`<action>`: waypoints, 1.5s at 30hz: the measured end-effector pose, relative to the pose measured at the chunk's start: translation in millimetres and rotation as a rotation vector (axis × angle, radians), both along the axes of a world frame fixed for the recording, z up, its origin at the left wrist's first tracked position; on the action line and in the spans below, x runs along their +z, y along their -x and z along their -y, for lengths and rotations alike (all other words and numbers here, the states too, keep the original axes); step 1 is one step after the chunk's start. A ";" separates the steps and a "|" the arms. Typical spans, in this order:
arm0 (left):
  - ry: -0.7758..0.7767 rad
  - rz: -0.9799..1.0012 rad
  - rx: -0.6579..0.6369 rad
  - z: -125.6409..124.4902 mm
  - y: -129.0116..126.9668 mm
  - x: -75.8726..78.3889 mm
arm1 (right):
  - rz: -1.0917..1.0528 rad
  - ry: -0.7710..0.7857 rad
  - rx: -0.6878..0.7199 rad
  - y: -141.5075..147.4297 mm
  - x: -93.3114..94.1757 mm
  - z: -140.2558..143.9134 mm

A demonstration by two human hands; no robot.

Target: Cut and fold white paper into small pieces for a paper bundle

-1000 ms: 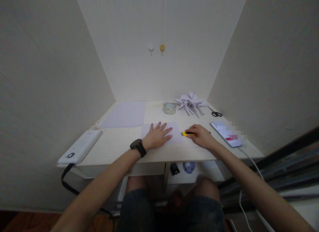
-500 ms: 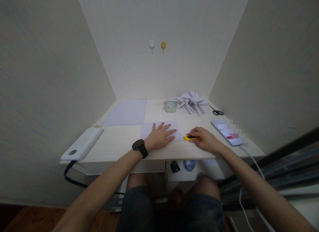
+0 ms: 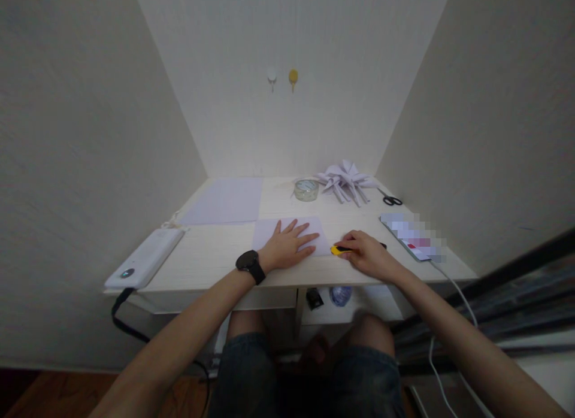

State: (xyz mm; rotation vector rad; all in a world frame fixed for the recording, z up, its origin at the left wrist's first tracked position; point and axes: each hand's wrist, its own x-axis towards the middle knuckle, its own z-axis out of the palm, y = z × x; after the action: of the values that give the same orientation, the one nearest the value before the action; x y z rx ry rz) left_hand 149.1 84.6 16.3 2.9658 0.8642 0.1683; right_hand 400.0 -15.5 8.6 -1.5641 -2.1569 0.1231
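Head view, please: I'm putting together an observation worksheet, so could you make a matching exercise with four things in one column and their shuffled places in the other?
Things
1. Left hand
2. Yellow cutter
3. Scissors
4. Tape roll

Places
A. By the right-hand wall
B. Just left of the folded paper pile
C. Spread on the small sheet
D. In the right hand

Pairs: 1-C, 2-D, 3-A, 4-B

Looks dim and grey, darkest beneath the bench (image 3: 211,256); stretches wide toward the edges, softens detail, pixelates over the smartphone (image 3: 411,246).
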 end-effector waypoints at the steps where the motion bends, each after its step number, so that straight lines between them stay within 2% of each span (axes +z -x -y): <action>1: -0.001 -0.001 -0.001 -0.1 -0.2 -0.1 | 0.003 0.001 -0.002 0.4 0.2 0.3; 12: -0.021 -0.017 -0.041 -1.0 -0.5 -3.2 | -0.030 -0.022 -0.049 8.0 -3.4 11.9; 17: -0.004 -0.016 -0.045 0.9 0.9 0.7 | -0.049 -0.060 -0.034 6.7 -8.0 13.9; 19: -0.002 0.003 0.002 2.8 4.0 1.8 | -0.050 -0.079 -0.028 4.6 -10.6 13.3; 23: -0.021 -0.004 0.194 7.4 11.1 -2.5 | -0.040 -0.107 -0.037 3.0 -14.9 12.8; 25: -0.026 -0.025 0.227 9.0 12.5 -5.9 | -0.044 -0.113 -0.032 3.2 -15.6 13.1; 45: -0.018 -0.026 0.161 10.1 13.2 -8.5 | -0.100 -0.080 0.139 -4.2 -12.7 5.4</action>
State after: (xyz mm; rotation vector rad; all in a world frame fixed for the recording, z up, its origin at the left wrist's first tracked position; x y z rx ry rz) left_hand 136.0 74.5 7.9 2.9197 1.1111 0.1451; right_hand 404.2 -20.9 -4.0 -1.3348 -2.1635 0.1551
